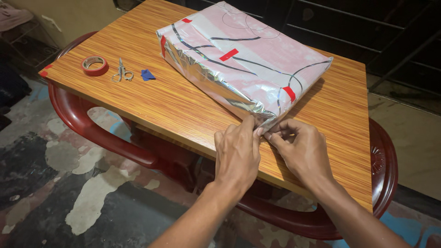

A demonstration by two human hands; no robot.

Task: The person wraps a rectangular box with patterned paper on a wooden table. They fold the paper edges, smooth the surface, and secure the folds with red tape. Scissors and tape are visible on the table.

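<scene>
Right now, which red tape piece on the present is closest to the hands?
The red tape strip by the near corner, just above both hands; the others sit farther up the wrapped box.

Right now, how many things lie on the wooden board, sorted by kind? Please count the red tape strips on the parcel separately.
Wrapped parcel, pink and silver, both hands at its near corner: 1
Red tape roll: 1
Scissors: 1
Small blue scrap: 1
Total on the wooden board: 4
Red tape strips visible on the parcel: 4
</scene>
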